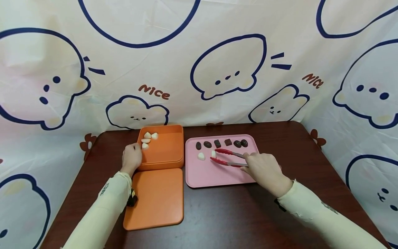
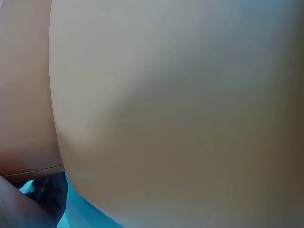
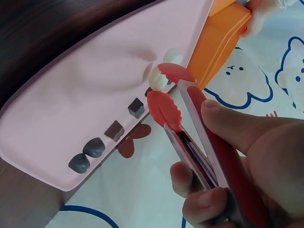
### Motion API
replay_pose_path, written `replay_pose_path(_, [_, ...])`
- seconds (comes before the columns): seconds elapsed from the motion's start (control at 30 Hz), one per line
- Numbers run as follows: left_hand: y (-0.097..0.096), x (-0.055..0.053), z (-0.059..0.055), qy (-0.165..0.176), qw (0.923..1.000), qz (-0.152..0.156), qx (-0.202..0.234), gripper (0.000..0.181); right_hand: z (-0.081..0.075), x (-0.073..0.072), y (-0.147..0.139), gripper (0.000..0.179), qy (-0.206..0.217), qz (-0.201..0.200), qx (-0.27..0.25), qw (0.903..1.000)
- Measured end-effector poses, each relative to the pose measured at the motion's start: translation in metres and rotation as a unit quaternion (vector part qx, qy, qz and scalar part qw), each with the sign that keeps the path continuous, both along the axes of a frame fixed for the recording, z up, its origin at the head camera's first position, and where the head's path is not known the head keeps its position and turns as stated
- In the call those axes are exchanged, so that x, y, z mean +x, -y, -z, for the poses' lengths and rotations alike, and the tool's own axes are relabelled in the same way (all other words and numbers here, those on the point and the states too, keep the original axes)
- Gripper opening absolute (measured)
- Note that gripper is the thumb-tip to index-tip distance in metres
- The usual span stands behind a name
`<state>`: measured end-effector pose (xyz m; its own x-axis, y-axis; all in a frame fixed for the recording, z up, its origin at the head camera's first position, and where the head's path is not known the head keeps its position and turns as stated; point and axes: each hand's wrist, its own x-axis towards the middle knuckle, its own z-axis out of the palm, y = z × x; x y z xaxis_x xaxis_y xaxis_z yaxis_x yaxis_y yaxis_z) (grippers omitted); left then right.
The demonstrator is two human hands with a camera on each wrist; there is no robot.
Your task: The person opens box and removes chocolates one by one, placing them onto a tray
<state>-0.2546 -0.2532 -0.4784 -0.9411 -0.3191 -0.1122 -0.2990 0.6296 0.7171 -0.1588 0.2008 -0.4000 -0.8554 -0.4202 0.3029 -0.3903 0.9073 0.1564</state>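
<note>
- A white piece (image 1: 213,154) is seen between the red tips of the tongs (image 1: 225,163), at the pink tray (image 1: 217,175); whether it is lifted cannot be told.
- The tongs are clamped in the right hand (image 1: 264,170), by which part of the tray's right edge is hidden from the head view.
- On the same tray, a second white piece (image 1: 201,156) is placed just left of the tips, and six dark pieces (image 1: 217,143), two of them block-shaped, are lined up along the far side.
- Just left of the tray, an orange box (image 1: 168,147) is set, with four white pieces (image 1: 145,140) gathered at its left.
- The box's left wall is gripped and partly covered by the left hand (image 1: 132,158).
- Nearer the person, a flat orange panel (image 1: 158,199) is laid beside the box, its left edge overlapped by the left sleeve (image 1: 109,199).
- Everything is carried by a dark brown, wood-grained bench (image 1: 217,221).
- The bench is backed and flanked by pale cloth (image 1: 174,69), printed with blue-outlined cartoon faces.
</note>
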Motion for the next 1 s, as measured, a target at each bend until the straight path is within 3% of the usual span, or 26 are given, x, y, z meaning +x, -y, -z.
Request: replay_pose_path(1.0, [0.0015, 0.0005, -0.0020, 0.003, 1.0000, 0.000, 0.003, 0.042, 0.0023, 0.0004, 0.0045, 0.039, 0.016, -0.021, -0.033, 0.9991])
